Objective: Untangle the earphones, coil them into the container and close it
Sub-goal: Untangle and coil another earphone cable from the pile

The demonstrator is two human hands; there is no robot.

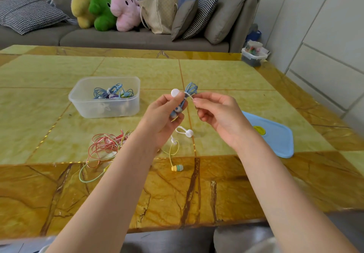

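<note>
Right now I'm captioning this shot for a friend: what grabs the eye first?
Mid-frame, the left hand grips a coiled blue earphone bundle while the right hand pinches its white tie. Left of them stands a clear container with coiled earphones; nearer lies a red and yellow tangle.

We list a coiled blue earphone bundle (190,91), held above the table with a white strap (189,96) around it. We list a clear, open container (104,97) holding more coiled blue earphones (113,93). We list loose tangled red earphones (102,146) and yellow-green earphones (174,155) on the table, a spare white tie (185,132), and the blue lid (273,134) lying flat at right.
</note>
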